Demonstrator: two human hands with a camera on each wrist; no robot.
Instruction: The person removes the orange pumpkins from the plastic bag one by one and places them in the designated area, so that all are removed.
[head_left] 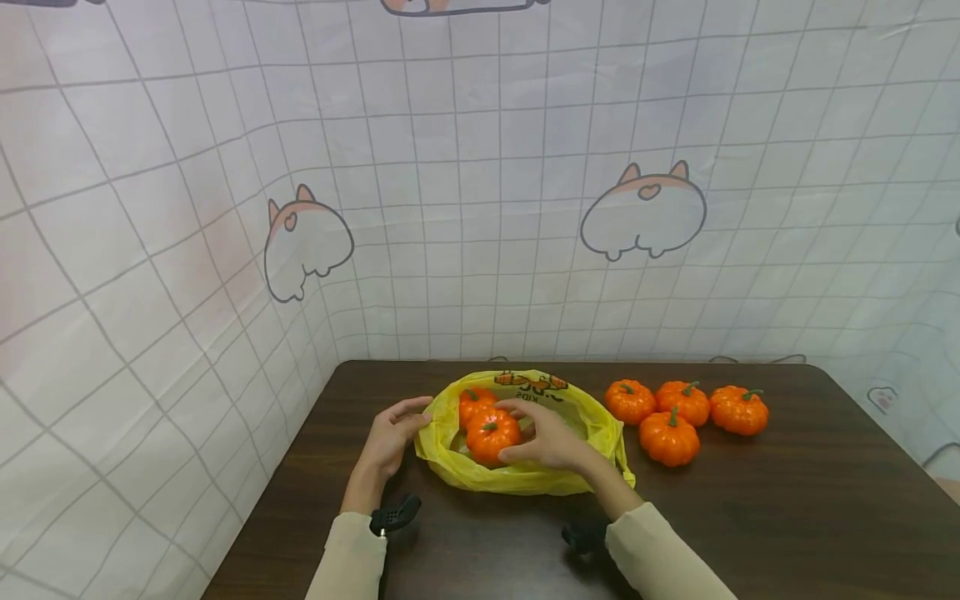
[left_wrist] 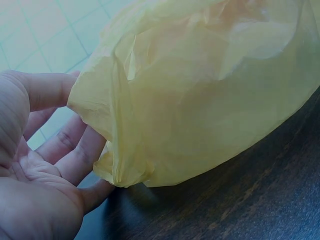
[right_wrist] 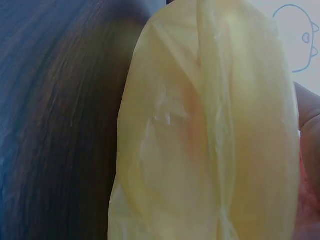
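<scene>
A yellow plastic bag (head_left: 480,480) lies on the table with its mouth spread upward and printing on its inner back wall. My left hand (head_left: 388,440) holds the bag's left rim; in the left wrist view the fingertips are hidden behind the yellow plastic (left_wrist: 200,120). Inside the bag, my right hand (head_left: 551,437) grips a small orange pumpkin (head_left: 491,436), thumb at its near side and fingers at its far side. Another pumpkin (head_left: 474,402) sits behind it in the bag. The bag (right_wrist: 170,130) covers most of the right wrist view, hiding the grip.
Right of the bag, several orange pumpkins (head_left: 671,437) stand grouped on the dark wooden table (head_left: 795,508). A white gridded cloth (head_left: 480,275) with cartoon animals hangs behind the table and along its left side.
</scene>
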